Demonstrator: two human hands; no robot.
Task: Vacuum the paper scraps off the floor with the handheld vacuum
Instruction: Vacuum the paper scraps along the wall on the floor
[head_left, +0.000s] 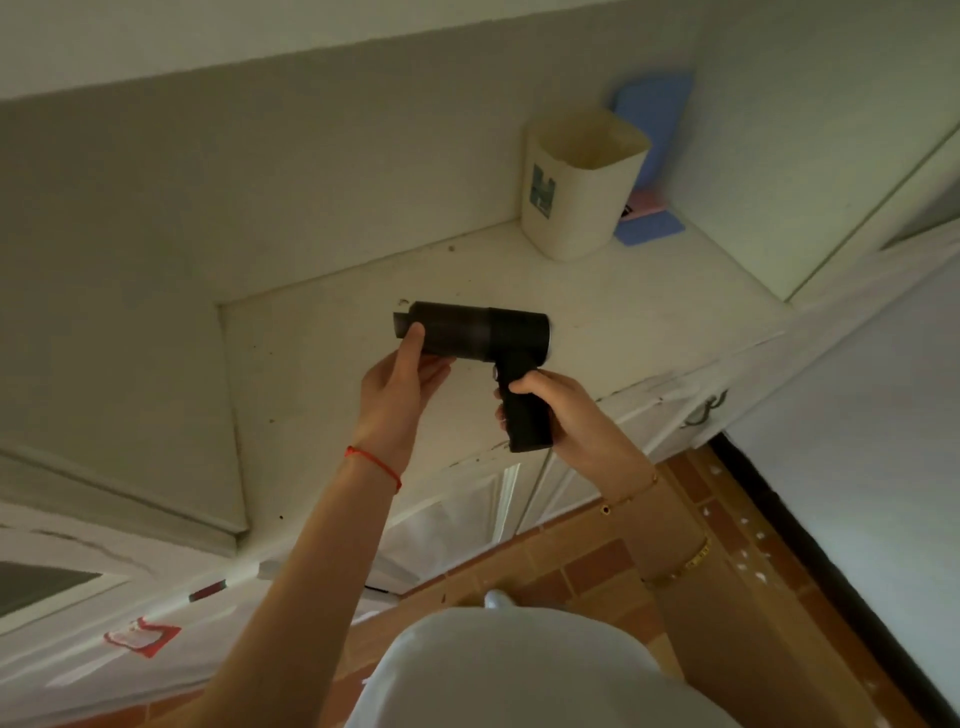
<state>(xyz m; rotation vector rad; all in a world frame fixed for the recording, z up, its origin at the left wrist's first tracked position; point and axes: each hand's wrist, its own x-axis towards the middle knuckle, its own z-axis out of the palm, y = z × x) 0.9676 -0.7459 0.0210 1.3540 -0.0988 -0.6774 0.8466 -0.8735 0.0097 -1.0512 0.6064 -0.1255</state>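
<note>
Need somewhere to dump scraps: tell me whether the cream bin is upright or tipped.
Upright: the cream bin stands on its base on the white counter, open mouth facing up.

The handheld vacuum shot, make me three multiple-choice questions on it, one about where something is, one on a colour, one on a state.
1. Where is the cream bin?
A. on the floor
B. on the white counter, near the back wall
C. held in a hand

2. What colour is the handheld vacuum?
A. black
B. red
C. white

3. How is the vacuum held?
A. lying on the counter
B. one hand only
C. right hand on the handle, left hand at the barrel's front

Answers:
1 B, it stands near the wall.
2 A, the body is dark throughout.
3 C, both hands touch it.
</note>
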